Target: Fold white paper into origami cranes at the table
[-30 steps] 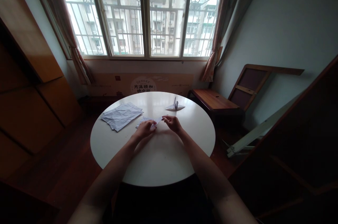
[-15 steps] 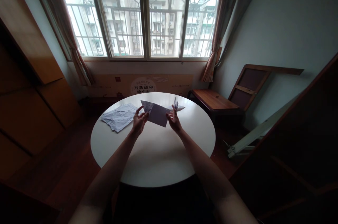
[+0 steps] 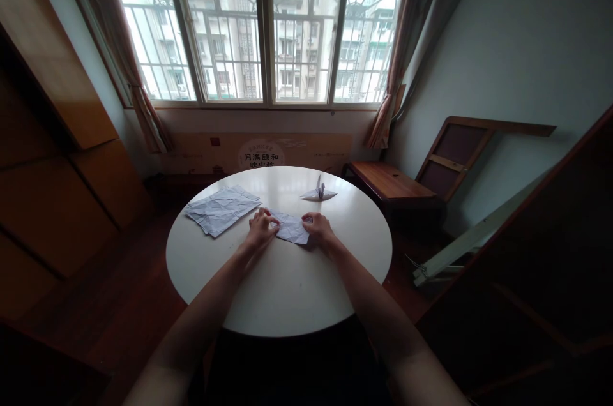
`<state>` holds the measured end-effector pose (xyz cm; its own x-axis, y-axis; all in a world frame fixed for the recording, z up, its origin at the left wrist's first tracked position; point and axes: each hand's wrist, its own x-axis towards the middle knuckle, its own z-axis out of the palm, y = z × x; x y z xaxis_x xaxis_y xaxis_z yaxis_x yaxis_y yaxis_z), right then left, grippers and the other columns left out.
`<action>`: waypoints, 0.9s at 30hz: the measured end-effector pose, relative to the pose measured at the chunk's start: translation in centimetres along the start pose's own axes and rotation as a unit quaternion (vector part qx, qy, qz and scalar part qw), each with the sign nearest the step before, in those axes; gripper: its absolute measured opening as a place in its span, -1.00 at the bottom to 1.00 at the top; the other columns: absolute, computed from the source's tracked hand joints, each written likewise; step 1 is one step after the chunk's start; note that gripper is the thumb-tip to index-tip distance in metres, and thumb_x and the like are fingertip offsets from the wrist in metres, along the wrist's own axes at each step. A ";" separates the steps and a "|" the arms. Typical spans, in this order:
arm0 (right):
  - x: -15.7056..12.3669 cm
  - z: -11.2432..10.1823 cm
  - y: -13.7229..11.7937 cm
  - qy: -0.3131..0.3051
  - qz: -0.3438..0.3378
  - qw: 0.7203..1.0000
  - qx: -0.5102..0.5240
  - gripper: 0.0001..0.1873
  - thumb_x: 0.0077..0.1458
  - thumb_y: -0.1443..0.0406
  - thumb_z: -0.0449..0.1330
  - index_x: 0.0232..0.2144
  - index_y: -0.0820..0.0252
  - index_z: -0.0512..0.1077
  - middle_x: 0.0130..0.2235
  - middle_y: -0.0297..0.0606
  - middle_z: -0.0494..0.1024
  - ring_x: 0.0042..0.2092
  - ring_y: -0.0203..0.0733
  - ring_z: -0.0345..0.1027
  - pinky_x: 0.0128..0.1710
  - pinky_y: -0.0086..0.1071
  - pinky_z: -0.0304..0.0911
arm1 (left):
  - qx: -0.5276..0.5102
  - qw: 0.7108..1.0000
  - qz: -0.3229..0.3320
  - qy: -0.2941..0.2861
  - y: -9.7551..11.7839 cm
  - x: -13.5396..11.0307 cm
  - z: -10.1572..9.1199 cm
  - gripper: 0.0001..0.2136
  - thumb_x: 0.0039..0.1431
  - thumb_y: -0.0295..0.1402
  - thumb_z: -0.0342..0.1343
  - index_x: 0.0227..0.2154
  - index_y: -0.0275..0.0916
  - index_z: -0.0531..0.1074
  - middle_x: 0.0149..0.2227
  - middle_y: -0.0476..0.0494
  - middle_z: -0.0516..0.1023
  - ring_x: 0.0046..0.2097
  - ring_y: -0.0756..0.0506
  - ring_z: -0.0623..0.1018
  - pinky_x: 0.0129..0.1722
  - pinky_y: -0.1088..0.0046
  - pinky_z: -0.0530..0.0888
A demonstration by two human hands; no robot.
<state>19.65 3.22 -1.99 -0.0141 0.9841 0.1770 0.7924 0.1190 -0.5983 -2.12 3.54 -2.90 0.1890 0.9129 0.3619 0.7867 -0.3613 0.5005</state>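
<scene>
A creased, folded sheet of paper (image 3: 292, 229) lies low over the middle of the table, between my two hands. My left hand (image 3: 262, 227) pinches its left end, thumb on top. At the right end, my right hand (image 3: 318, 226) grips the edge between thumb and curled fingers. Behind the right hand stands a folded paper crane (image 3: 319, 191) with its wings spread. To the left of my left hand rests a stack of crumpled, creased paper sheets (image 3: 221, 210).
The round white table (image 3: 268, 297) carries all the paper. Past its right edge is a low wooden bench (image 3: 390, 180), with a framed wooden panel (image 3: 440, 154) leaning by the wall. A printed box (image 3: 306, 149) lies under the window.
Both hands have lowered the folded paper from above the table to its surface and tilted it flatter. The crane, partly covered before, now shows fully.
</scene>
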 end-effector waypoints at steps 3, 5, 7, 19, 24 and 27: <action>-0.1 -0.3 -0.1 0.000 0.011 1.000 -0.022 -0.76 0.00 0.29 0.19 -0.23 0.09 0.55 -0.17 -0.22 0.60 -0.08 -0.07 0.45 0.03 -0.22 0.18 | -0.114 0.984 0.111 -0.076 -0.2 0.1 0.3 -0.83 0.07 -0.40 0.11 -0.31 -0.17 0.60 -0.13 -0.17 0.51 -0.09 -0.14 0.50 -0.03 0.28 0.42; 0.0 -0.4 0.1 0.007 0.025 1.000 -0.007 -0.78 0.01 0.28 0.19 -0.25 0.10 0.55 -0.18 -0.22 0.61 -0.09 -0.08 0.45 0.00 -0.23 0.20 | -0.165 0.968 0.144 -0.120 -0.3 0.2 0.4 -0.81 0.09 -0.40 0.08 -0.31 -0.21 0.60 -0.18 -0.18 0.54 -0.14 -0.12 0.52 -0.06 0.33 0.44; 0.3 -0.3 0.4 0.016 0.030 0.999 0.039 -0.79 0.01 0.26 0.20 -0.28 0.13 0.56 -0.20 -0.20 0.61 -0.14 -0.10 0.46 -0.11 -0.29 0.26 | -0.186 0.962 0.150 -0.135 -0.3 0.2 0.5 -0.80 0.08 -0.39 0.10 -0.28 -0.23 0.59 -0.15 -0.20 0.55 -0.12 -0.13 0.53 -0.03 0.34 0.43; 1.0 0.1 0.3 0.015 -0.001 0.947 0.320 -0.37 0.00 -0.17 0.07 -0.63 0.27 0.48 -0.61 -0.20 0.48 -0.57 -0.26 0.31 -0.50 -0.39 0.21 | -0.097 0.973 0.168 -0.128 0.2 -0.1 -0.9 -0.78 -0.02 -0.28 0.26 -0.28 -0.20 0.56 -0.19 -0.12 0.55 -0.17 -0.12 0.52 -0.10 0.42 0.42; 1.5 0.1 1.0 0.065 -0.037 0.965 0.251 -0.31 0.08 -0.20 -0.04 -0.54 0.25 0.53 -0.44 -0.11 0.55 -0.36 -0.13 0.42 -0.27 -0.27 0.29 | -0.065 0.980 0.162 -0.090 0.4 -0.2 -1.0 -0.93 0.02 -0.41 0.17 -0.43 -0.22 0.54 -0.30 -0.09 0.55 -0.26 -0.08 0.52 -0.20 0.47 0.41; 1.2 -0.4 0.9 0.116 -0.096 0.973 0.173 -0.40 0.05 -0.17 0.06 -0.42 0.21 0.58 -0.17 -0.04 0.54 -0.04 0.01 0.37 -0.01 -0.13 0.22 | -0.061 0.984 0.149 -0.075 -0.1 0.0 -0.7 -0.93 0.01 -0.45 0.14 -0.44 -0.25 0.53 -0.34 -0.09 0.54 -0.29 -0.07 0.52 -0.22 0.47 0.41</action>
<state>20.56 4.48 -1.97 0.0292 0.8878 0.4594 0.5360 0.3740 -0.7569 -2.57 3.44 -2.42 0.4933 0.7770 0.3911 0.6087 -0.6295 0.4829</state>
